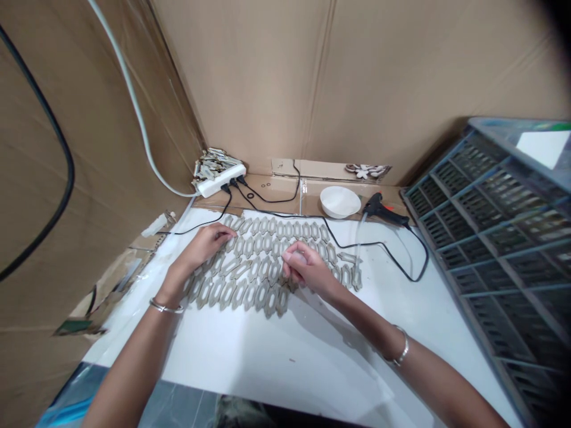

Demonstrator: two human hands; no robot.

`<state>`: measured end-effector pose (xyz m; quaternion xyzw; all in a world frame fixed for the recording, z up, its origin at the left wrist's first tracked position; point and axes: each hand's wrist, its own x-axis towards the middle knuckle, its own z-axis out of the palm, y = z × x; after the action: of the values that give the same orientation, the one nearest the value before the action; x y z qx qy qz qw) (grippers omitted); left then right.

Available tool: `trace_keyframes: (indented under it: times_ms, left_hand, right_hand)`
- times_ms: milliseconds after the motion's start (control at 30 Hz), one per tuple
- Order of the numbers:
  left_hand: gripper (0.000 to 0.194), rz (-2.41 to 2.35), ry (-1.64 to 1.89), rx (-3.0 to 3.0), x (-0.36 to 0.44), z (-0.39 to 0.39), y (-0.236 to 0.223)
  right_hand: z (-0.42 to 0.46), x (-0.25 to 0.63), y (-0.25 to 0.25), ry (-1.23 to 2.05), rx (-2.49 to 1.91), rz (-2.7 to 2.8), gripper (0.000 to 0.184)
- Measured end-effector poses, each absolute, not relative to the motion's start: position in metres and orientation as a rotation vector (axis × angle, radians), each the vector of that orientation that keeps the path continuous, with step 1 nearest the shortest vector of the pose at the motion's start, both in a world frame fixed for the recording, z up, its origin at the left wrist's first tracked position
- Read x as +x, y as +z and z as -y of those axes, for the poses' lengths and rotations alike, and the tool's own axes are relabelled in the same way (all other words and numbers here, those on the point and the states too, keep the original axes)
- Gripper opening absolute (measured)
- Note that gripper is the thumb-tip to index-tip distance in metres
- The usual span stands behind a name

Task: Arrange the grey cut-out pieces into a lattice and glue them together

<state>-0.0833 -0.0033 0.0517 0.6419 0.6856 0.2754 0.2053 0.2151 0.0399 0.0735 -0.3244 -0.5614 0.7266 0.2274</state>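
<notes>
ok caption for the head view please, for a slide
Left hand and right hand on interlocking grey tile pieces laid on a white surface

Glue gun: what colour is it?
Glue gun is black with a small orange part; head view.

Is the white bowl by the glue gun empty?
The bowl looks empty: its white inside shows nothing in it.
</notes>
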Motion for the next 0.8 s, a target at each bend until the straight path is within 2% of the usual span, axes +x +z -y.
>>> trace_keyframes:
  times_ms: [400,533,667,800]
  left_hand:
    - [0.032,-1.997,0.713,1.952,-0.088,0.001,0.045]
    - [0.031,-2.051,0.863,1.970,-0.075,0.002,0.055]
    - [0.031,-1.902,1.046,1.813,-0.035,0.009,0.074]
    - [0.029,-1.607,0.929,1.772,0.008,0.019,0.083]
  right_hand:
    - [-0.039,0.215,0.075,1.997,-0.916,1.539,0.026]
    - [-0.039,0.216,0.074,2.000,-0.918,1.540,0.025]
    - [-0.038,0.215,0.071,1.998,-0.889,1.559,0.025]
    - [-0.036,0.216,0.069,1.989,-0.853,1.619,0.026]
